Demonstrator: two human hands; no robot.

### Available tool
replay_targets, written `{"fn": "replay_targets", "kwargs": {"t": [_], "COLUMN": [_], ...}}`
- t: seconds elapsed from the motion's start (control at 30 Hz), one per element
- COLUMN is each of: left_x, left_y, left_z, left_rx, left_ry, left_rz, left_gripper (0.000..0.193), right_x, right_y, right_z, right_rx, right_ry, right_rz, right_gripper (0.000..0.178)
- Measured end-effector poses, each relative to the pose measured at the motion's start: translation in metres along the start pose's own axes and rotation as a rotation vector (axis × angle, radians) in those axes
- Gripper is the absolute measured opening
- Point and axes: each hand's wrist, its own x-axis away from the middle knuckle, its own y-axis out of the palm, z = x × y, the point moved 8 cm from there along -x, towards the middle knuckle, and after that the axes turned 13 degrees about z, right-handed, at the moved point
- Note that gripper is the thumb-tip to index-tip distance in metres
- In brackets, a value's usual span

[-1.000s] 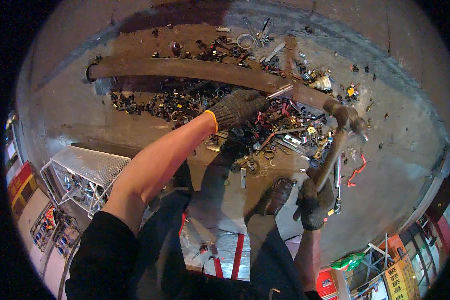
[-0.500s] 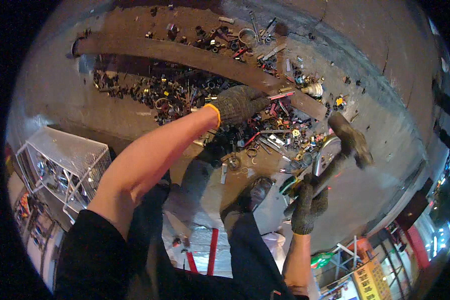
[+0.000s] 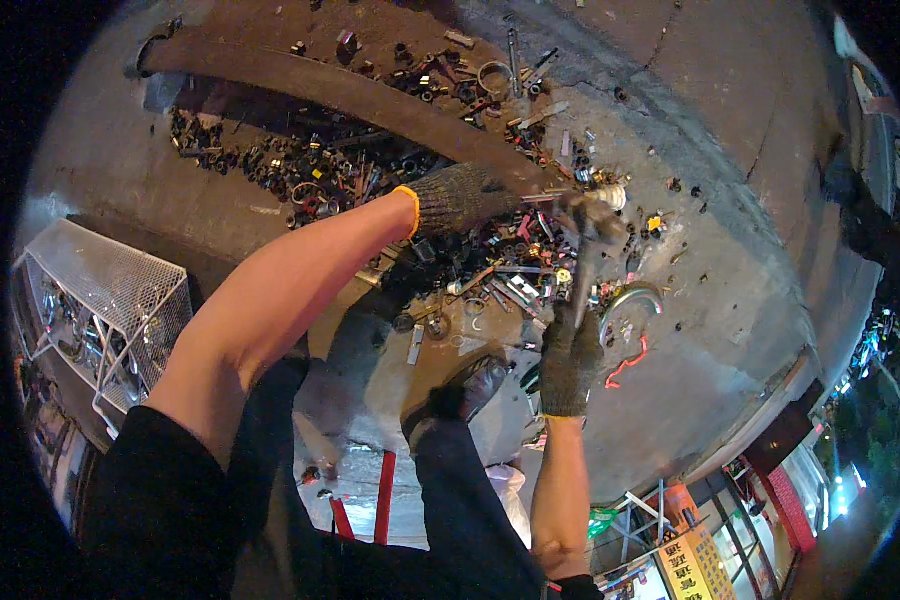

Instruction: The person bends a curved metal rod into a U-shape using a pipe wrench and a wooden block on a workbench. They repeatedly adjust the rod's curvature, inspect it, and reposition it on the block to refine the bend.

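Note:
My left hand (image 3: 462,200), in a dark knitted glove with a yellow cuff, is closed on a thin metal piece (image 3: 538,197) lying over the end of a long rusty steel beam (image 3: 370,95). My right hand (image 3: 572,365), in a matching glove, grips the handle of a hammer (image 3: 584,275). Slightly blurred, the hammer head is down by the beam's end, close to the tip of the thin piece. Whether they touch I cannot tell. Small metal and plastic scraps (image 3: 515,285) lie heaped around the beam and below my left hand.
A white mesh-sided metal crate (image 3: 120,270) with parts inside stands at left. A bent red strip (image 3: 628,362) and a curved metal band (image 3: 635,292) lie right of my right hand. My shoe (image 3: 485,385) is close to the scrap. A yellow sign (image 3: 695,565) stands at lower right.
My right hand has swung the hammer from the raised position at right, leftward and down to the beam's end. My left hand keeps the thin piece there. The red strip now shows.

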Motion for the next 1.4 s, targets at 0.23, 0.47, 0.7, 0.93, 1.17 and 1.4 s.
{"fn": "replay_targets", "kwargs": {"t": [0.23, 0.47, 0.7, 0.93, 1.17, 1.4], "left_x": [0.001, -0.003, 0.008, 0.028, 0.032, 0.019], "left_y": [-0.001, -0.001, 0.012, 0.024, 0.034, 0.054], "left_z": [-0.001, 0.009, -0.002, 0.0, 0.013, 0.031], "left_rx": [-0.056, -0.073, 0.011, 0.039, -0.245, -0.339], "left_ry": [-0.037, 0.052, 0.015, -0.107, 0.054, 0.171], "left_rz": [-0.024, -0.016, -0.073, -0.062, -0.095, -0.076], "left_gripper": [0.048, 0.047, 0.045, 0.048, 0.038, 0.03], "right_x": [0.012, -0.008, 0.004, 0.013, 0.019, 0.02], "right_y": [-0.032, 0.001, -0.029, -0.009, 0.005, 0.002], "right_z": [-0.014, -0.026, -0.011, -0.004, 0.019, 0.044], "right_rx": [-0.531, 0.315, -0.532, -0.495, -0.508, -0.514], "right_ry": [0.243, -0.28, 0.146, 0.317, 0.298, 0.232], "right_rz": [0.123, 0.015, 0.185, 0.064, 0.059, 0.06], "right_gripper": [0.041, 0.04, 0.045, 0.042, 0.042, 0.041]}}
